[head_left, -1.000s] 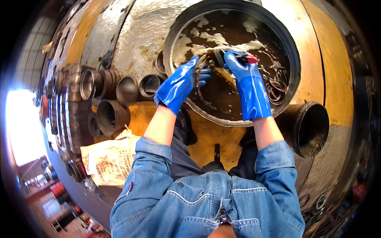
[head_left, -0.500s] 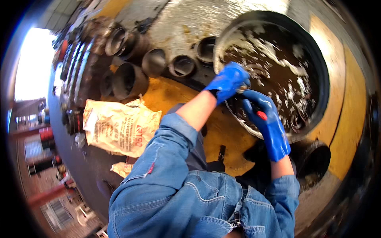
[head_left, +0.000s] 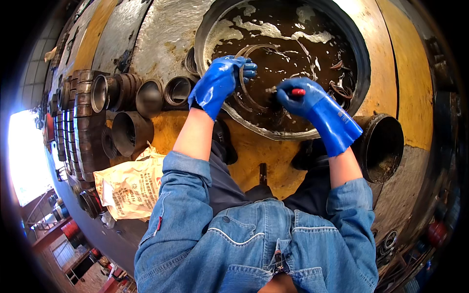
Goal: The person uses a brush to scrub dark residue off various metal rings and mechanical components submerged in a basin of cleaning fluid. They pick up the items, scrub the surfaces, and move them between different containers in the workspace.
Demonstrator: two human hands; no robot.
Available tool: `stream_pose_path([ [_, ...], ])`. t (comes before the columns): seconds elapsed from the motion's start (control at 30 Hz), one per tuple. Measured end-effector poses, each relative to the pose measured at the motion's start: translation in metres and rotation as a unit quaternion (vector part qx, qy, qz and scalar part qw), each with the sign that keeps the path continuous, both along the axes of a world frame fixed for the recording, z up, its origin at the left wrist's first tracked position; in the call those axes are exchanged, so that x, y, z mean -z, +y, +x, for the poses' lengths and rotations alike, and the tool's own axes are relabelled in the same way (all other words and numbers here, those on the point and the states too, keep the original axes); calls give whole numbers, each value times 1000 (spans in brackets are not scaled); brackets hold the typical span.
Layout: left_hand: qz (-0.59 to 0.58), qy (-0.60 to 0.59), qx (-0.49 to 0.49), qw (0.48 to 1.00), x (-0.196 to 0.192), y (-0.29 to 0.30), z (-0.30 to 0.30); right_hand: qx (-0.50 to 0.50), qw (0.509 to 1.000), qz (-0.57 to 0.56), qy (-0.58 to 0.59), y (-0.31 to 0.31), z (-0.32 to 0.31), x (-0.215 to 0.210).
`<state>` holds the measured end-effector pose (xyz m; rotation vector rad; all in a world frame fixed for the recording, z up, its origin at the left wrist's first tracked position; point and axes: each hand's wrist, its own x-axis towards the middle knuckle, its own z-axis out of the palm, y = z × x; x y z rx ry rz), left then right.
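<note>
A large round black tub (head_left: 360,49) full of dark brown liquid with whitish foam stands before me. My left hand (head_left: 217,83), in a long blue rubber glove, is closed on a thin curved ring (head_left: 244,92) at the tub's left side; the ring's lower part dips toward the liquid. Over the middle of the tub, my right hand (head_left: 308,100), gloved alike, is closed around a red-ended handle (head_left: 298,92). A short pale tip juts out on the left of that fist, like a small brush, though the kind is unclear. More curved rings (head_left: 340,90) lie in the liquid at right.
Dark metal cylinders (head_left: 131,132) and several sleeves stand left of the tub. A torn paper sack (head_left: 129,188) lies nearer at left. An open cylinder (head_left: 383,146) lies by my right forearm. The floor has yellow-painted plates (head_left: 249,156).
My hands, close together at the tub's near left edge before, are now apart. The ring now shows clearly in my left hand. The view has shifted, putting the tub further left and up.
</note>
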<state>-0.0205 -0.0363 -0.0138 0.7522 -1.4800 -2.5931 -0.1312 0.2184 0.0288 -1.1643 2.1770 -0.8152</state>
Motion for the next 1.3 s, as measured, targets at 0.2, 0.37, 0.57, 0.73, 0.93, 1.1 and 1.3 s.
stream_pose_path([
  [0.2, -450, 54, 163, 877, -2, -13, 7, -50, 948, -313, -12, -53, 23, -7],
  [0.37, -158, 7, 94, 983, -2, -11, 12, -135, 947, -289, 28, -47, 48, 23],
  [0.57, -130, 3, 73, 989, -11, -2, 9, -148, 988, -16, 28, -8, 43, 42],
  [0.73, -88, -17, 67, 994, -17, -11, 17, -58, 982, -180, -19, -25, 35, -8],
  [0.93, -161, -113, 9, 980, -59, 26, -1, 36, 924, -379, -32, -64, 39, 14],
  [1.1, 7, -70, 98, 993, -20, -11, 15, -85, 932, -352, 10, -52, 52, 23],
  [1.3, -25, -76, 83, 993, -16, -1, 12, -187, 972, -135, 39, -22, 57, 41],
])
